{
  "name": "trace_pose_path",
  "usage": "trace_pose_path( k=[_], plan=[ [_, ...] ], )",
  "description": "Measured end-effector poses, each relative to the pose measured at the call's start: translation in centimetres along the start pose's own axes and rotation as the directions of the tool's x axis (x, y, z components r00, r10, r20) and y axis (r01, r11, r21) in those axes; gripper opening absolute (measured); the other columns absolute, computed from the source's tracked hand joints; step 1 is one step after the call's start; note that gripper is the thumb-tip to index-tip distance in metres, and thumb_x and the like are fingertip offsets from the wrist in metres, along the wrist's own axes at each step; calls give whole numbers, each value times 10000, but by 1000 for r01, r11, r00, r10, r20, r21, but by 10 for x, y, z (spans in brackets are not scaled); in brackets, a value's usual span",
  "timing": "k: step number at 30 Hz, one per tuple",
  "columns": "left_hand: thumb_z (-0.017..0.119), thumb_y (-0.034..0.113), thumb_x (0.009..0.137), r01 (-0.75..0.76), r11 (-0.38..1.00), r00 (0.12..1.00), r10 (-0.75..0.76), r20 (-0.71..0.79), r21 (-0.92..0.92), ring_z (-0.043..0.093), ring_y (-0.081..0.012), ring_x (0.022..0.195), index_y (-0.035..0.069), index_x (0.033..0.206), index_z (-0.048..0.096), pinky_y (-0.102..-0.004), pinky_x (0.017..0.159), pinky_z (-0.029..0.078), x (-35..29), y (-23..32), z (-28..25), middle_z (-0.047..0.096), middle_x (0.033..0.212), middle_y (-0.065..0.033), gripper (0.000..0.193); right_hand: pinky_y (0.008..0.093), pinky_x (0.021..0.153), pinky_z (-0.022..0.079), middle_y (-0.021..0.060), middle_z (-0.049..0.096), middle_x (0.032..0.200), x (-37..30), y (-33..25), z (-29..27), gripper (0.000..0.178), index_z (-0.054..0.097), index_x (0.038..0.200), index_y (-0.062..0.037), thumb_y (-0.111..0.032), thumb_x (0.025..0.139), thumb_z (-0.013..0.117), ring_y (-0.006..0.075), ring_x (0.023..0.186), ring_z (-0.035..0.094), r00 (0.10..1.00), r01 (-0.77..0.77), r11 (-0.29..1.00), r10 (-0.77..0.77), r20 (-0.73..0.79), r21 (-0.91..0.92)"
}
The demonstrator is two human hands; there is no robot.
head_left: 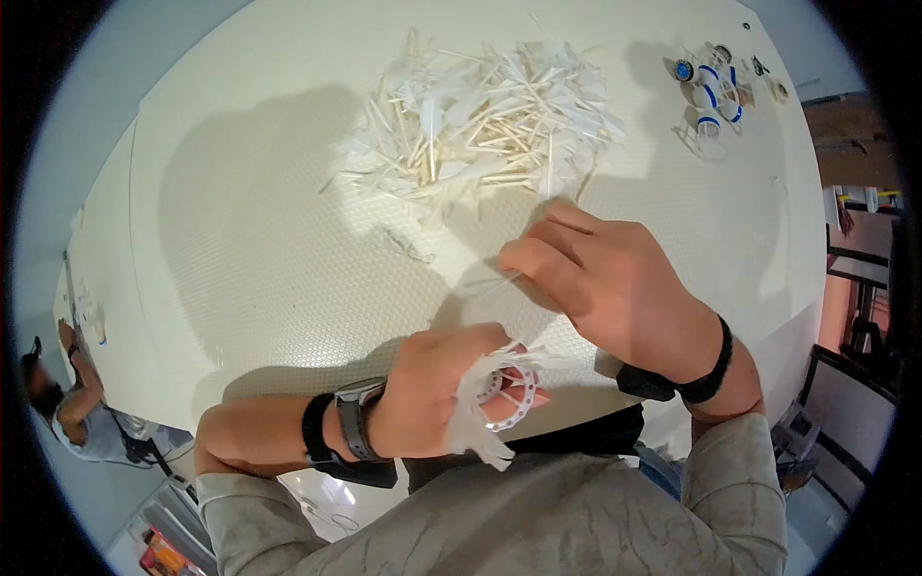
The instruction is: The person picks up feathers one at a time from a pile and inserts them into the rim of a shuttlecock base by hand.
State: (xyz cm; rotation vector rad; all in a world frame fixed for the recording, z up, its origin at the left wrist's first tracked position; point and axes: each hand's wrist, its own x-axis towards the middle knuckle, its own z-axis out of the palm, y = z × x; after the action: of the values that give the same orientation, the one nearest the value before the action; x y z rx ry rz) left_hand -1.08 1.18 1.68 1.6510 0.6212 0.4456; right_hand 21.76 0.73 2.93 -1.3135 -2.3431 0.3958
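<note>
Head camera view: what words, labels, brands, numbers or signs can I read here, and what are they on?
No readable text anywhere.
Watch by the left hand: any markings too small to read.
White holed ring in that hand: no lettering visible.
Blue disc, upper right: too small to read.
Orange item, lower left: too blurred to read.

A streaked greyish short-sleeved shirt (538,523) is worn with a dark-strapped watch (356,427) and black wristbands (715,372).

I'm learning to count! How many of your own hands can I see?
2: the left hand, holding a feathered white frame, and the right hand, farther right, below the feather pile. Neither is hidden.
</note>
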Motion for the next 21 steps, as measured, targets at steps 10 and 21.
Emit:
trace_pose_path(
  k=[10,21],
  plan=[
    [882,218,734,-78,997,983,81,-166,26,690,-112,680,64,947,657,-249,635,547,-14,-20,6,701,770,-38,346,342,690,544,65,608,970,4,12,-1,133,650,971,-36,-75,846,626,244,929,632,994,-91,992,87,61,82],
    [804,240,764,182,983,982,-180,56,-35,603,-245,721,138,960,649,-328,648,486,-11,-1,-12,616,819,-34,269,337,709,525,67,594,993,5,8,7,211,619,909,-38,0,738,736,256,874,632,999,-20,999,19,38,29]
  ],
)
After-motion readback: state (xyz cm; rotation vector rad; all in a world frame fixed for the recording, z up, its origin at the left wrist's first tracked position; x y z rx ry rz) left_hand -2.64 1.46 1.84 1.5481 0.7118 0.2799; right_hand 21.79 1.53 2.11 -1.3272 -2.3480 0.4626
